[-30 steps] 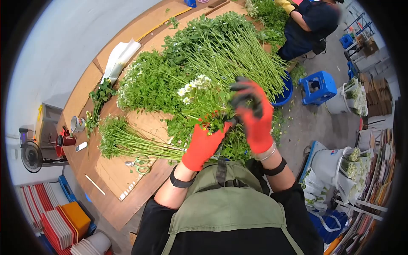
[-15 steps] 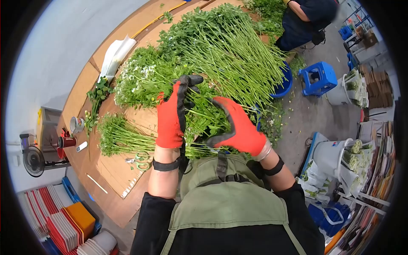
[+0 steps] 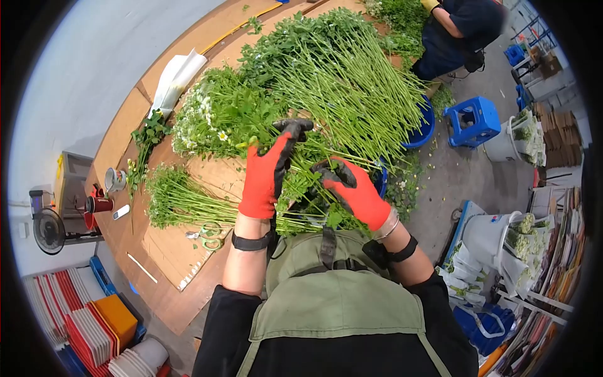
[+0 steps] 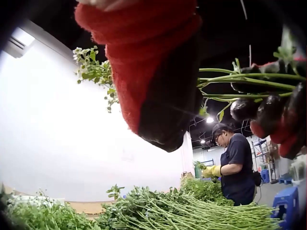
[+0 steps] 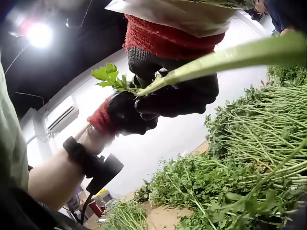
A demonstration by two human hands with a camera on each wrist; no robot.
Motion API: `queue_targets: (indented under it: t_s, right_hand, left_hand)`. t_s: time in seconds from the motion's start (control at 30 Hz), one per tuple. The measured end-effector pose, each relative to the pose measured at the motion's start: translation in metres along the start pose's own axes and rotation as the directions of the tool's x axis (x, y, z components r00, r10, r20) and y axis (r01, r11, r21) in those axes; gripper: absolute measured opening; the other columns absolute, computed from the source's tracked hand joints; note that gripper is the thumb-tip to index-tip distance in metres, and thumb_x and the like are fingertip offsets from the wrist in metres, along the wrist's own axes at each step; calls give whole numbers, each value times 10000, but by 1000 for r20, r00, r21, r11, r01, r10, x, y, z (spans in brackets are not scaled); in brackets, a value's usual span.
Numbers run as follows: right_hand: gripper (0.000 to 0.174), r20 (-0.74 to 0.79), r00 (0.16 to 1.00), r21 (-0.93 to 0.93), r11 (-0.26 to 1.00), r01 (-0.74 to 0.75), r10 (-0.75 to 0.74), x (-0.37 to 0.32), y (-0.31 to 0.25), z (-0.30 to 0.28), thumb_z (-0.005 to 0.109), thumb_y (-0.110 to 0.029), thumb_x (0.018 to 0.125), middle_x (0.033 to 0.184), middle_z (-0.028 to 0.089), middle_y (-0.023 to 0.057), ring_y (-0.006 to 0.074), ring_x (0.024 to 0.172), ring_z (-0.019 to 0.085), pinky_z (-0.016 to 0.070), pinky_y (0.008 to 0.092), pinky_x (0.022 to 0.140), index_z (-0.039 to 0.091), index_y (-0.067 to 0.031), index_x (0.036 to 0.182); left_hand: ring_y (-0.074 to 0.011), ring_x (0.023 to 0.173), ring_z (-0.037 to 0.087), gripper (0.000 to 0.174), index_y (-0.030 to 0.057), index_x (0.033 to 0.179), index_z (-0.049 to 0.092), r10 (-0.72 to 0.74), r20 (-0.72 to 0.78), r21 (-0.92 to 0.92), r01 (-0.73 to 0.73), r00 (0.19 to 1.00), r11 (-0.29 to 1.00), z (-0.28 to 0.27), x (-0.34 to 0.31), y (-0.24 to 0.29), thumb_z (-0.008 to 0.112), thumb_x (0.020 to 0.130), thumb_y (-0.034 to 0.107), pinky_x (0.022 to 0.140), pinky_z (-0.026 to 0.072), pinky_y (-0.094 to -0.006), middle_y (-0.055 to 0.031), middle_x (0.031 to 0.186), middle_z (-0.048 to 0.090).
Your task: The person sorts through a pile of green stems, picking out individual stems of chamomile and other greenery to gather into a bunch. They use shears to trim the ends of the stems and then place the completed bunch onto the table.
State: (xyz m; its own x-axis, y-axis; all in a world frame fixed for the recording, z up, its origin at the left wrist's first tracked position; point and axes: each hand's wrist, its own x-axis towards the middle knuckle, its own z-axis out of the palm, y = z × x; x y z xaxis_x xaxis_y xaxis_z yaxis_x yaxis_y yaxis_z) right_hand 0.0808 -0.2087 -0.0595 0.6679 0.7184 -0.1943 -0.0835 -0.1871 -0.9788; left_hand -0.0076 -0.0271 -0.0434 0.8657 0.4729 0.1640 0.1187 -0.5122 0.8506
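Observation:
Both hands wear red gloves with black palms. My left hand (image 3: 267, 173) grips thin green flower stems (image 4: 216, 79); small white flowers (image 4: 88, 64) stick out on its far side in the left wrist view. To its right, my right hand (image 3: 358, 191) has its fingers curled on the stems, and in the right wrist view a thick stem (image 5: 192, 69) with a leaf sprig (image 5: 108, 75) crosses close in front of its dark fingers. Loose leafy greens (image 3: 301, 182) lie below and between the hands.
A large heap of long stems (image 3: 352, 94) covers the table's far side, with white-flowered greens (image 3: 201, 116) beside it. Nearer lie a small bunch (image 3: 179, 201) and green-handled scissors (image 3: 212, 237). Right: a blue bucket (image 3: 427, 129) and stool (image 3: 472, 122). Another person (image 3: 455, 38) stands beyond.
The left hand has risen and moved left with the stems. My right hand, raised at first and then spread wide, has come lower and its fingers have curled in on the stems.

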Motion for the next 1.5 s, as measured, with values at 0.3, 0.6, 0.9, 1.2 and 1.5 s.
queue_targets:
  t_s: [0.3, 0.6, 0.9, 1.2, 1.5]
  right_hand:
    - [437, -158, 945, -299, 926, 232, -288, -5, -12, 15, 659, -98, 796, 1001, 654, 148, 253, 911, 633, 475, 307, 804, 543, -24, 1210]
    - [329, -88, 995, 550, 830, 96, -56, 0, -31, 6, 559, -65, 839, 1029, 607, 12, 104, 938, 539, 418, 252, 872, 566, 8, 1160]
    - [233, -34, 975, 788, 594, 161, -220, 20, -5, 4, 510, -106, 880, 990, 612, 58, 147, 910, 564, 441, 267, 852, 590, 4, 1069]
    - [337, 31, 998, 511, 857, -60, 51, 19, -20, 5, 544, -86, 870, 1053, 628, 36, 120, 969, 566, 427, 254, 885, 561, -1, 1196]
    - [202, -83, 982, 524, 831, 187, -169, 36, -14, 27, 585, -72, 838, 989, 634, 43, 134, 904, 581, 450, 282, 839, 600, -16, 1032]
  left_hand:
    - [-111, 1007, 579, 300, 31, 1226, 519, -9, 80, -100, 17, 997, 995, 10, -3, 12, 511, 930, 78, 953, 403, -304, -15, 1157, 616]
    - [-90, 759, 585, 327, 48, 1009, 628, -100, -45, -530, 61, 994, 846, 16, -1, 36, 407, 1007, 290, 722, 441, -247, -6, 881, 653]
    - [-63, 698, 464, 315, 2, 1001, 602, -239, -85, -831, 64, 967, 553, 17, 7, 31, 440, 995, 273, 653, 369, -193, 6, 817, 570]
    - [-90, 713, 490, 314, -1, 1134, 565, -90, -32, -661, 47, 995, 749, 18, 4, 17, 406, 1010, 240, 680, 401, -211, -5, 799, 567]
    - [-156, 818, 554, 271, -5, 1153, 586, -77, -93, -520, 17, 993, 854, 12, -6, 42, 414, 983, 118, 750, 428, -271, -79, 908, 623]
